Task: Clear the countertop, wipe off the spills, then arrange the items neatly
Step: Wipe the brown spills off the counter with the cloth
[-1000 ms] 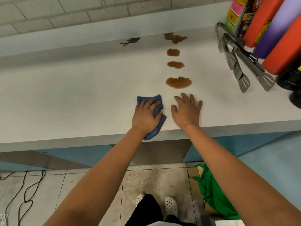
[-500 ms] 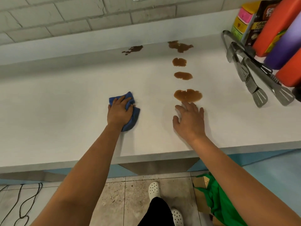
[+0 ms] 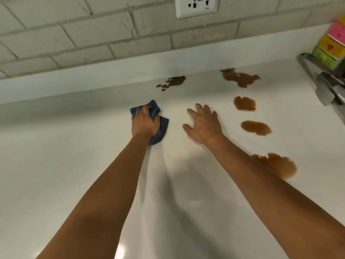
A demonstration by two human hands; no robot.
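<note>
My left hand (image 3: 144, 123) grips a bunched blue cloth (image 3: 162, 126) and presses it on the white countertop (image 3: 74, 156), toward the back. A small dark brown spill (image 3: 173, 81) lies just beyond the cloth by the backsplash. My right hand (image 3: 204, 124) rests flat on the counter with fingers spread, right of the cloth. Several brown spills run in a line to its right: one at the back (image 3: 240, 78), two in the middle (image 3: 245, 103) (image 3: 256, 127), and a large one nearer me (image 3: 278, 164), partly hidden by my right forearm.
Metal tongs (image 3: 326, 86) lie at the right edge. Stacked coloured sponges (image 3: 331, 45) stand in the back right corner. A white wall socket (image 3: 197, 5) sits in the brick wall above the backsplash.
Both hands have moved away from me toward the backsplash. The left hand slid the cloth up the counter and now bunches it. The right hand has left the large near spill.
</note>
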